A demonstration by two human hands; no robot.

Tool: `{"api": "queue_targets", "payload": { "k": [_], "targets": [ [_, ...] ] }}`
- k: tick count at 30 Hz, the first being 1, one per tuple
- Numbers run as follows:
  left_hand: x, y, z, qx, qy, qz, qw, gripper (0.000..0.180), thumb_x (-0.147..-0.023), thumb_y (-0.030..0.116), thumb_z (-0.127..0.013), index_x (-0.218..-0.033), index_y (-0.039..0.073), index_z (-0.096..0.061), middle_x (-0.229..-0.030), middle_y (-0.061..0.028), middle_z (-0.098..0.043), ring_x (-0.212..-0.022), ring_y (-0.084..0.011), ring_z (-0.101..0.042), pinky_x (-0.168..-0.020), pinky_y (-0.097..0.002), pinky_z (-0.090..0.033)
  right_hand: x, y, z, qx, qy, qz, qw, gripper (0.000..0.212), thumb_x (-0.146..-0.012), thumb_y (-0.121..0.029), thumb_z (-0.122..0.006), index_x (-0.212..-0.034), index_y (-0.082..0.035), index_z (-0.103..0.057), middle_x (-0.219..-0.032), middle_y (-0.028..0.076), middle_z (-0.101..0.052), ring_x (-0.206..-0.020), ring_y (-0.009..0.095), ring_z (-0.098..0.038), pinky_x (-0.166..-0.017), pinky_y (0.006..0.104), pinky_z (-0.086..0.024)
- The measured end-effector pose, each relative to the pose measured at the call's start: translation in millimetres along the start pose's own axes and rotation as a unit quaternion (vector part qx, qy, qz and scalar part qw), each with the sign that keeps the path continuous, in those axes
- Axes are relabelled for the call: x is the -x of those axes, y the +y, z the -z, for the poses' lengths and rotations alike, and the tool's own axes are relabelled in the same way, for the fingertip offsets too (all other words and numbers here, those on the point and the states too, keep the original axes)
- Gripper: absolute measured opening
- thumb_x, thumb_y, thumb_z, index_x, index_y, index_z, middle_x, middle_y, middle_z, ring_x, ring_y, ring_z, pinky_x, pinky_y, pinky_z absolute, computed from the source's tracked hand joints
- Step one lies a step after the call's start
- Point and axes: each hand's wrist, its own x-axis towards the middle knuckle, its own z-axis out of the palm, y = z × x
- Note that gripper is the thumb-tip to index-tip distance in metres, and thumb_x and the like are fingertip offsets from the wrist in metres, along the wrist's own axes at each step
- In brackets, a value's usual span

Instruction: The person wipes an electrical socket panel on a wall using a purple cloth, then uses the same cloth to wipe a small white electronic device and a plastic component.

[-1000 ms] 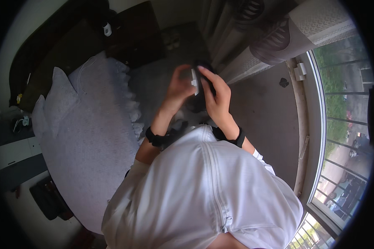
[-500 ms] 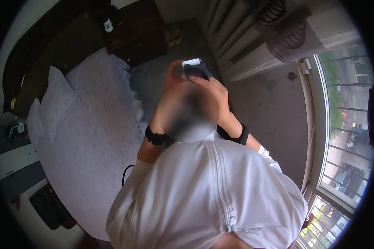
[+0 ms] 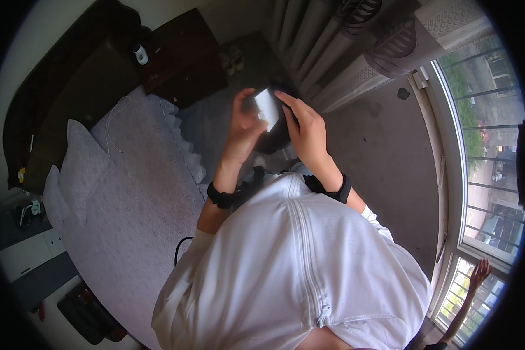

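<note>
In front of my chest, both hands are raised around a small white box-shaped thing [image 3: 265,105] with a pale flat face; its exact kind does not show. My left hand [image 3: 243,127] grips its left side, the thumb lying at its lower end. The fingers of my right hand [image 3: 310,129] bend over its right side, where a dark part borders the white. A dark rounded shape [image 3: 277,140], partly hidden by my hands, shows just behind and below; I cannot tell what it is. Black bands circle both wrists.
A bed with a pale cover [image 3: 140,192] lies to my left. Beyond it a dark cabinet [image 3: 186,52] bears a white device [image 3: 140,55]. Shoes [image 3: 234,60] stand beside the cabinet. Curtains [image 3: 321,52] and a barred window [image 3: 484,151] are right. Another person's hand [image 3: 481,272] is raised lower right.
The white thing has turned in my hands, so its pale face shows more. My left hand has shifted slightly lower. The other person's arm has risen into view at the lower right.
</note>
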Motion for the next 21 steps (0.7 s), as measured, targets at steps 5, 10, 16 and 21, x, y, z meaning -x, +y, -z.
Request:
{"api": "queue_targets", "payload": {
  "k": [5,10,16,21],
  "targets": [
    [-8.5,2.2,-2.8,0.055,0.002,-0.045,0.997,0.071,-0.069,0.021,-0.070,-0.124,0.013,-0.027,-0.124,-0.0127,-0.039,-0.114,-0.0225,-0.040,-0.098,-0.0364,-0.029,11.2,10.5,6.3,-0.007,-0.091,0.058,0.994,0.030,-0.072,0.005,-0.053,-0.099,-0.005,-0.057,-0.084,0.015,-0.058,-0.073,0.034,-0.054,-0.075,0.0312,-0.045],
    [-8.8,-0.7,-6.0,-0.006,0.000,-0.032,0.999,0.070,-0.068,0.021,-0.070,-0.123,0.011,-0.028,-0.123,-0.0135,-0.041,-0.112,-0.0218,-0.041,-0.096,-0.0347,-0.031,9.2,12.5,13.8,-0.156,0.031,-0.022,0.987,0.025,-0.079,0.003,-0.051,-0.103,0.000,-0.056,-0.098,0.012,-0.061,-0.088,0.018,-0.058,-0.078,0.0240,-0.042],
    [-9.4,-5.7,-12.4,-0.032,-0.007,-0.012,0.999,0.064,-0.067,-0.001,-0.063,-0.119,0.011,-0.027,-0.106,-0.0078,-0.049,-0.096,-0.0119,-0.047,-0.082,-0.0254,-0.040,1.1,5.5,6.3,-0.129,0.011,0.009,0.992,0.029,-0.077,0.000,-0.052,-0.105,-0.005,-0.055,-0.095,0.014,-0.058,-0.083,0.028,-0.056,-0.072,0.0306,-0.044],
    [-7.7,-3.0,-15.8,-0.033,0.011,-0.025,0.999,0.068,-0.066,-0.001,-0.066,-0.119,0.011,-0.026,-0.112,-0.0117,-0.045,-0.105,-0.0176,-0.045,-0.089,-0.0280,-0.037,9.0,13.7,2.4,-0.162,0.002,-0.033,0.986,0.028,-0.078,-0.002,-0.053,-0.106,-0.006,-0.055,-0.095,0.014,-0.059,-0.083,0.027,-0.058,-0.070,0.0289,-0.044]
  ]
}}
